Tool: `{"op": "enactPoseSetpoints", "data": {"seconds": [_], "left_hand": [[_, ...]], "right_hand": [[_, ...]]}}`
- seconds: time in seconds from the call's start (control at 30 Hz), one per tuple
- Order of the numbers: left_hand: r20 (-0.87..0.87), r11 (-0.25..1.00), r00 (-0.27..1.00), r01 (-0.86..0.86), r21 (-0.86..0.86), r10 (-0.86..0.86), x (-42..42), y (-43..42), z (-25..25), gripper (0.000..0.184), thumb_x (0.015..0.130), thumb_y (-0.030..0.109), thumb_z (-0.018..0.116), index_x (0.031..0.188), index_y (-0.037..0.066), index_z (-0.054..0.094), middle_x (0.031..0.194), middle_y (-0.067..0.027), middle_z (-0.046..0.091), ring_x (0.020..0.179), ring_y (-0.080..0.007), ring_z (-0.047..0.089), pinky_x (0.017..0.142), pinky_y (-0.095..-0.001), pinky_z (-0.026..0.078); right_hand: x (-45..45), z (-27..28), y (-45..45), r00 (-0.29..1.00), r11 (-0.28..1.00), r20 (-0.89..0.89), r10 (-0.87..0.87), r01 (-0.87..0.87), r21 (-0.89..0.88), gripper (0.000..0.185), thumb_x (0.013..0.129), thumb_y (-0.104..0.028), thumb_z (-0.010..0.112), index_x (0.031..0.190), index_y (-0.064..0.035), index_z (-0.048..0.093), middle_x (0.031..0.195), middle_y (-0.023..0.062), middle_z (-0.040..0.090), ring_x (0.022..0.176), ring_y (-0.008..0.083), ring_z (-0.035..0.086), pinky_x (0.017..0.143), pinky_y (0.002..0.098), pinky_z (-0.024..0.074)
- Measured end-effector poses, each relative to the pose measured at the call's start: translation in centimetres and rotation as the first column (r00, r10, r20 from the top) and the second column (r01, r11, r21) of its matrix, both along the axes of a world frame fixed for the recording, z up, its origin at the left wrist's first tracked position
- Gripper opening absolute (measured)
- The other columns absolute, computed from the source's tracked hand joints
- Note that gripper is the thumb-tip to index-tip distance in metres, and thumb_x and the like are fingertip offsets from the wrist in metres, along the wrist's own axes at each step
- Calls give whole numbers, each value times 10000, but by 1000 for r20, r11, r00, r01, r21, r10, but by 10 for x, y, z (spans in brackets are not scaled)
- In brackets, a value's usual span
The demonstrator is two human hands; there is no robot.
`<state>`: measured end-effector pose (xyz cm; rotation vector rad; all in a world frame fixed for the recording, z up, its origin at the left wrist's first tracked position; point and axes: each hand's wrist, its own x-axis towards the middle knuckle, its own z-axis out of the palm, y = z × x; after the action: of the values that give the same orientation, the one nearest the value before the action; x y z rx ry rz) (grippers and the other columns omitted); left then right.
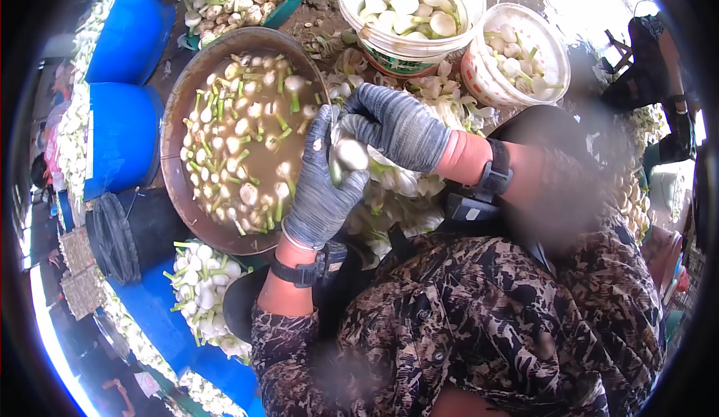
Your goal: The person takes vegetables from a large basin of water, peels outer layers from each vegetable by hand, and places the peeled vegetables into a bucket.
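Observation:
In a grey knit glove, my left hand [320, 196] is closed around a white garlic bulb [350, 155] with a greenish stem part. The thumb presses along the bulb's lower side. My right hand [401, 125], gloved alike, is bent over the top of the bulb with its fingers pinched together. A thin pale strip shows between the two hands; whether it is peel or a blade I cannot tell. Left of my hands stands a wide brown basin [174, 128] of murky water, in which many bulbs with short green stems float.
Beyond my hands, a white bucket [408, 50] and a smaller white tub [479, 80] hold bulbs. Peeled skins [397, 192] are heaped beneath my hands. Blue containers [123, 136], a black bucket [123, 233] and a pile of bulbs [202, 286] lie to the left. Another person's arm [670, 61] shows at right.

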<state>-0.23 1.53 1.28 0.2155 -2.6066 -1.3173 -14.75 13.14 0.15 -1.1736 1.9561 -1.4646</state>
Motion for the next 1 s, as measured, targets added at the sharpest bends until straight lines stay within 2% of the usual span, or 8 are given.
{"op": "enactPoseSetpoints", "data": {"seconds": [0.17,0.5,0.57,0.63,0.7,0.77,0.87,1.0], "left_hand": [[276,841,945,-291,456,177,-3,0,-8,613,866,141,662,1386,-27,384,1359,-161,485,1261,-234,474,1074,-363,389],[10,988,995,-101,115,100,-5,7,-24,503,880,52,624,1351,15,450,1326,-121,515,1199,-245,531,1017,-359,454],[68,520,986,-139,843,153,-4,11,-24,462,893,90,640,1319,25,473,1299,-118,528,1135,-241,568,898,-361,547],[22,494,978,-123,861,205,-14,11,-23,409,926,186,632,1280,25,507,1223,-120,572,1042,-232,611,798,-360,594],[44,281,964,-121,952,264,-26,-2,-23,372,967,237,571,1265,19,527,1145,-132,610,978,-242,639,806,-367,592],[47,363,956,-156,918,291,-59,9,-20,393,1019,249,487,1311,-13,455,1145,-148,595,950,-252,659,833,-354,589],[-38,582,993,-35,812,113,-137,56,19,303,962,162,537,1181,-46,558,1068,-157,641,956,-248,665,829,-348,547],[-276,986,950,-114,123,144,-199,83,6,307,876,32,519,1161,-18,619,1067,-154,671,936,-221,667,807,-331,529]], "right_hand": [[4,4,3,975,996,-224,-2,-18,-89,167,870,-180,653,914,-30,593,810,188,620,756,394,603,691,442,493],[-35,-7,1,900,941,372,-227,104,323,305,938,-265,595,996,30,644,832,190,689,779,339,662,739,383,536],[-41,-20,4,956,929,164,-244,181,323,241,925,-202,576,978,23,644,859,212,689,792,361,671,744,408,545],[-51,-28,8,931,845,-362,40,162,510,183,893,-124,553,972,8,651,904,227,689,864,370,679,762,434,544],[-45,-27,16,928,712,-295,226,49,700,145,855,-70,546,934,-23,658,832,217,686,810,385,680,698,442,536],[-32,-32,16,871,494,-104,479,-171,852,277,858,-112,538,1084,-18,666,997,215,696,935,357,682,800,427,544],[-8,-101,21,777,804,-285,561,-430,411,298,871,-184,598,1097,0,661,1130,242,660,1044,318,646,880,393,518],[1,-85,23,750,695,-196,631,-435,573,250,828,-164,613,1011,-6,677,1010,222,678,941,325,663,815,414,528]]}}
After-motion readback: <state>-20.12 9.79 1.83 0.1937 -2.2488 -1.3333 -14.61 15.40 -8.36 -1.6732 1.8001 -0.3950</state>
